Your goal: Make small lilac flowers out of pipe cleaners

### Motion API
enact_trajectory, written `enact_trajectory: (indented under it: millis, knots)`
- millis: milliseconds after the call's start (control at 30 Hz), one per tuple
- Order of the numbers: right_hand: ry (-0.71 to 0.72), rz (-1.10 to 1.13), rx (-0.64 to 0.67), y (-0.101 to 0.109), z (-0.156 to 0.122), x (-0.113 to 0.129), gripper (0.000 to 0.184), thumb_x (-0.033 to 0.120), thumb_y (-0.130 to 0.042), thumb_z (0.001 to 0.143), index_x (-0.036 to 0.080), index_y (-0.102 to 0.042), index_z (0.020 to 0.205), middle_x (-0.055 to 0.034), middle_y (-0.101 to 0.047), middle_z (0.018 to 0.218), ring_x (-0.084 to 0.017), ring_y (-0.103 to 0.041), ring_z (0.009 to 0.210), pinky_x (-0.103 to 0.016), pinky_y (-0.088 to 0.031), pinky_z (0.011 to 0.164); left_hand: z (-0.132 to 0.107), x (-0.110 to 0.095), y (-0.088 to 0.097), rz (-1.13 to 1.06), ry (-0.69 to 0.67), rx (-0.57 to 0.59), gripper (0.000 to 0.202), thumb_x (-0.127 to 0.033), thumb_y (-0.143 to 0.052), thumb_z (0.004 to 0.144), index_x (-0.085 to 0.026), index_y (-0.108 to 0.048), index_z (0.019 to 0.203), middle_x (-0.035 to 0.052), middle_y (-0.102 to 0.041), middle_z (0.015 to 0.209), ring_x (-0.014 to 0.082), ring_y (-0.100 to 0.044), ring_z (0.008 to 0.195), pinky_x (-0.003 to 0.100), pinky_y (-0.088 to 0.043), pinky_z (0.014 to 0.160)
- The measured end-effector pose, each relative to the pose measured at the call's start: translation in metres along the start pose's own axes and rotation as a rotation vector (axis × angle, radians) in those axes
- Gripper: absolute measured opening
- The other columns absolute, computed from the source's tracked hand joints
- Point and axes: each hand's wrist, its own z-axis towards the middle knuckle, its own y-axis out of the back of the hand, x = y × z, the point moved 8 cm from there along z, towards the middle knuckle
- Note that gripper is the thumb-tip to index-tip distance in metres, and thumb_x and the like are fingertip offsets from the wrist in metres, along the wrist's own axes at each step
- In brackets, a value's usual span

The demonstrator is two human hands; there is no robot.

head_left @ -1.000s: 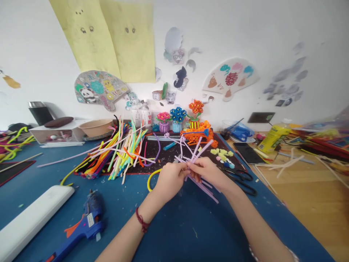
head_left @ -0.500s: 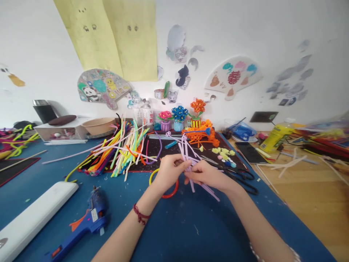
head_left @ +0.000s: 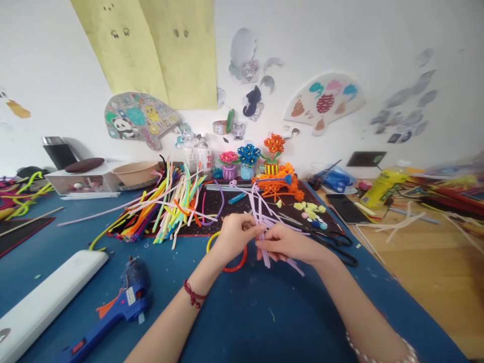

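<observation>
Several light purple pipe cleaners (head_left: 266,258) pass between my two hands, fanning out above and below the fingers. My left hand (head_left: 237,235) is closed, thumb and forefinger pinching the strands. From the other side, my right hand (head_left: 286,242) grips the same purple bundle with its fingertips nearly touching the left ones. Small curled loops (head_left: 254,188) show at the upper ends. Beneath my left wrist lies a yellow and red ring (head_left: 239,266), partly hidden. Black-handled scissors (head_left: 336,244) rest just right of my right hand.
A large pile of coloured pipe cleaners (head_left: 181,201) lies left of centre. A blue glue gun (head_left: 130,302) and a white power strip (head_left: 56,297) are at the left. Potted pipe-cleaner flowers (head_left: 247,164) stand by the wall. A phone (head_left: 348,209) and a yellow bottle (head_left: 383,189) sit right.
Both hands keep their pinch on the purple pipe cleaners. The lower strands have shifted slightly beneath my right hand, and the view has moved a little.
</observation>
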Motion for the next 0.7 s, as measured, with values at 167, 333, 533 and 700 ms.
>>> enact_trajectory:
  millis: [167,333,533,700]
  knots:
    - [0.008,-0.005,-0.011,0.0027,0.0007,-0.0018,0.042,0.048,-0.061,0.086,0.01,-0.074,0.076,0.0021,-0.052,0.048,-0.005,-0.043,0.038,-0.018,-0.032,0.038,-0.0008,-0.0009,-0.0014,0.053,-0.006,0.029,0.042,-0.052,-0.067,0.075,-0.015,-0.061,0.057,0.0003,-0.058,0.053,0.01,-0.044,0.052,0.022,-0.032,0.05]
    - [-0.003,-0.017,0.009,0.0016,-0.001,-0.0007,0.039,0.046,-0.062,0.086,0.011,-0.073,0.072,0.0029,-0.051,0.047,-0.005,-0.042,0.038,-0.017,-0.031,0.039,0.0,-0.0038,0.0016,0.021,-0.021,0.002,0.041,-0.05,-0.066,0.077,-0.014,-0.057,0.058,-0.0024,-0.053,0.051,0.0084,-0.04,0.051,0.021,-0.03,0.05]
    - [-0.015,-0.051,0.011,0.0009,-0.0019,0.0004,0.044,0.049,-0.06,0.086,0.011,-0.071,0.067,0.0029,-0.049,0.044,-0.005,-0.041,0.037,-0.018,-0.028,0.037,0.0005,-0.0032,0.0044,0.001,-0.038,-0.046,0.035,-0.045,-0.063,0.08,-0.014,-0.06,0.064,-0.0013,-0.056,0.055,0.0086,-0.042,0.052,0.02,-0.032,0.05]
    - [-0.007,0.0,-0.011,0.0015,0.0001,0.0007,0.039,0.049,-0.063,0.084,0.012,-0.071,0.075,0.0037,-0.051,0.048,-0.005,-0.042,0.038,-0.018,-0.029,0.038,-0.0014,-0.0051,0.0018,0.021,-0.03,-0.029,0.032,-0.04,-0.061,0.083,-0.015,-0.061,0.063,0.001,-0.061,0.056,0.0098,-0.05,0.052,0.02,-0.036,0.051]
